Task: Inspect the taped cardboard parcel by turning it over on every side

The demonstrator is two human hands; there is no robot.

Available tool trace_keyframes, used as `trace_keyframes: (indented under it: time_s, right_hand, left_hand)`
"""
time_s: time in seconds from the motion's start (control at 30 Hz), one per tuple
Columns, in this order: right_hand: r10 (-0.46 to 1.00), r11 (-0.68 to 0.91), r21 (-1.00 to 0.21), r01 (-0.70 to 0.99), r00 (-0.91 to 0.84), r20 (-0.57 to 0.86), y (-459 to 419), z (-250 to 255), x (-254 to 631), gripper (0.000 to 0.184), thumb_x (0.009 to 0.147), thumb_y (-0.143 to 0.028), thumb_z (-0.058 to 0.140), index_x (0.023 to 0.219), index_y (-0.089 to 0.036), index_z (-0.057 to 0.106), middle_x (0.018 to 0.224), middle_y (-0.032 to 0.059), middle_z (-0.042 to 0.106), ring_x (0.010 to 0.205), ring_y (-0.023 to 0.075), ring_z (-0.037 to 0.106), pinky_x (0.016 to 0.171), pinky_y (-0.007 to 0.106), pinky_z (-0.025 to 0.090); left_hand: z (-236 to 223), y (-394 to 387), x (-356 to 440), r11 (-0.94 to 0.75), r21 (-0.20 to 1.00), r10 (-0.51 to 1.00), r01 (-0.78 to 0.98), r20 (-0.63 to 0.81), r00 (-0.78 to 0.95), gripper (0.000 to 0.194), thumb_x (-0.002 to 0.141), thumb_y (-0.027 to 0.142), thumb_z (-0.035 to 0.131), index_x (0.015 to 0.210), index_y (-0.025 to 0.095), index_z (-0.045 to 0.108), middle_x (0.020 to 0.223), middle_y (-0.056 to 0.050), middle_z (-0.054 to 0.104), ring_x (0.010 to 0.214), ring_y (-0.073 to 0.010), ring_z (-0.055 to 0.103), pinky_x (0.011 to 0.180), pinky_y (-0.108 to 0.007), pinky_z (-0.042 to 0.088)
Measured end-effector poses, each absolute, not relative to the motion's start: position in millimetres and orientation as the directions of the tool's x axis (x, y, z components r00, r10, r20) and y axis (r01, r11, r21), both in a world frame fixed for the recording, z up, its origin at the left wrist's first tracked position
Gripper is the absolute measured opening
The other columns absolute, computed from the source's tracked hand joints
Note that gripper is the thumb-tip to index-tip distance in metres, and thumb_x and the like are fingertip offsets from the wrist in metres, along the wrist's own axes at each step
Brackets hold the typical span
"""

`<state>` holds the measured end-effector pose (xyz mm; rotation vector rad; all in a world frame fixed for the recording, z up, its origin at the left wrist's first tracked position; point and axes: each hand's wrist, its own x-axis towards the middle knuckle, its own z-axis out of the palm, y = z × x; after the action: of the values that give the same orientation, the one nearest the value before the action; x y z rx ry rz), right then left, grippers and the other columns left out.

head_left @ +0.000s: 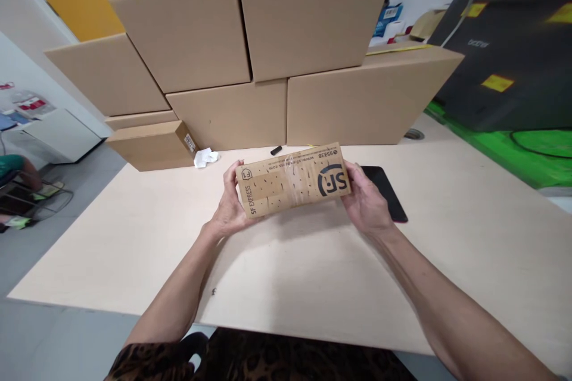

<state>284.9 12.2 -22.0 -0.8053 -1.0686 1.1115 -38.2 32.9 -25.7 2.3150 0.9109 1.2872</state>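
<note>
On my feed I log one oblong brown cardboard box [290,183], black-printed, shiny tape around its middle, tilted over the middle of the smooth pale table [111,238]. Two hands, forearms reaching in from the near side: left hand [230,205] and right hand [369,202], half-curled, each gripping one end. Far side: at least five large plain matte cardboard cartons [344,110], stacked; one crumpled white tissue [206,158], left.
</note>
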Motion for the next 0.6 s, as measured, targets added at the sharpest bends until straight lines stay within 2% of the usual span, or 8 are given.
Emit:
trace_keyframes:
  time_s: [0.13,0.2,0.4,0.5,0.6]
  right_hand:
    - [0.962,0.275,-0.919,-0.282,0.071,0.265,14,-26,288,0.038,0.102,-0.058,0.058,0.127,-0.034,0.074,0.141,0.0028,0.075,0.134,0.0256,0.069,0.114,0.049,0.057]
    - [0.965,0.263,-0.911,-0.317,0.104,0.242,15,-28,288,0.036,0.099,-0.057,0.064,0.125,-0.035,0.075,0.140,0.0023,0.076,0.133,0.0257,0.070,0.115,0.049,0.056]
    - [0.964,0.253,-0.906,-0.339,0.167,0.207,16,-29,287,0.032,0.096,-0.056,0.068,0.118,-0.034,0.077,0.133,0.0022,0.078,0.130,0.0264,0.071,0.113,0.051,0.058]
    - [0.959,0.260,-0.918,-0.301,0.195,0.207,17,-25,291,0.031,0.095,-0.055,0.069,0.116,-0.034,0.078,0.132,0.0029,0.078,0.130,0.0258,0.070,0.112,0.049,0.058]
    - [0.942,0.264,-0.939,-0.222,0.270,0.201,21,-17,305,0.030,0.090,-0.053,0.076,0.112,-0.033,0.078,0.126,0.0050,0.079,0.121,0.0257,0.073,0.106,0.048,0.060]
  left_hand:
    - [-22,31,-39,-0.718,0.583,0.695,0.380,0.569,0.439,0.151,0.067,0.058,0.098,0.170,0.040,-0.011,0.179,-0.019,-0.003,0.168,-0.0541,0.008,0.130,-0.080,0.025]
    - [-21,31,-41,-0.704,0.598,0.706,0.384,0.532,0.467,0.153,0.068,0.056,0.098,0.169,0.041,-0.016,0.180,-0.020,-0.005,0.168,-0.0539,0.005,0.130,-0.080,0.024]
    - [-18,31,-42,-0.721,0.555,0.691,0.415,0.539,0.481,0.147,0.071,0.048,0.095,0.171,0.037,-0.012,0.174,-0.023,0.017,0.164,-0.0535,0.023,0.128,-0.080,0.029]
    - [-18,31,-38,-0.740,0.513,0.672,0.436,0.589,0.448,0.143,0.069,0.045,0.095,0.171,0.034,-0.003,0.170,-0.022,0.026,0.159,-0.0509,0.033,0.127,-0.077,0.035]
    - [-19,31,-34,-0.738,0.505,0.671,0.447,0.614,0.415,0.139,0.067,0.041,0.093,0.171,0.032,0.002,0.168,-0.022,0.029,0.158,-0.0500,0.036,0.126,-0.075,0.038]
